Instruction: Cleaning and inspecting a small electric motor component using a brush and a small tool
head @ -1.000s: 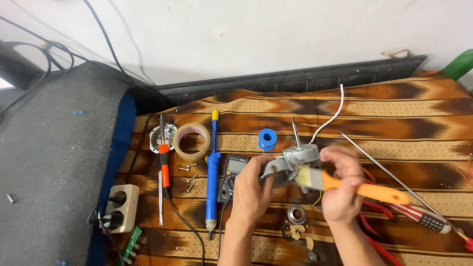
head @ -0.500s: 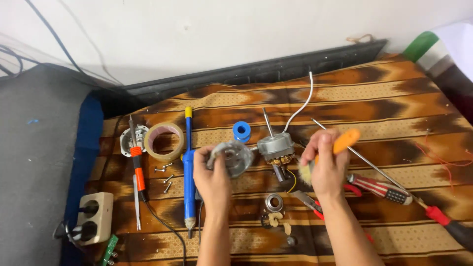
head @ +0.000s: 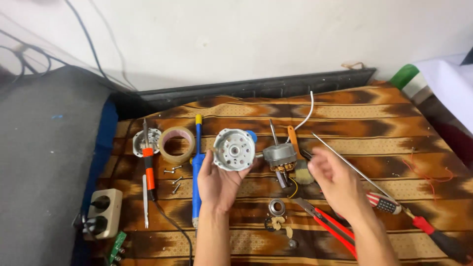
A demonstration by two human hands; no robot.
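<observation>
Steadiness matters: left hand [head: 221,180] grips the round metal motor cover [head: 233,149] at ten o'clock of the motor core [head: 279,155], while the open right hand [head: 335,182] hovers empty.

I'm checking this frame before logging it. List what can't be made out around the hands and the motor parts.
- Head view: right hand is motion-blurred; whether it holds anything can't be told.
- Blue object: mostly hidden behind the round metal cover in the left hand.
- Brush: bristles partly blurred beside the right hand.
- Red-handled pliers: handles covered by the right forearm.
- Screws: too small to tell their type.
</observation>
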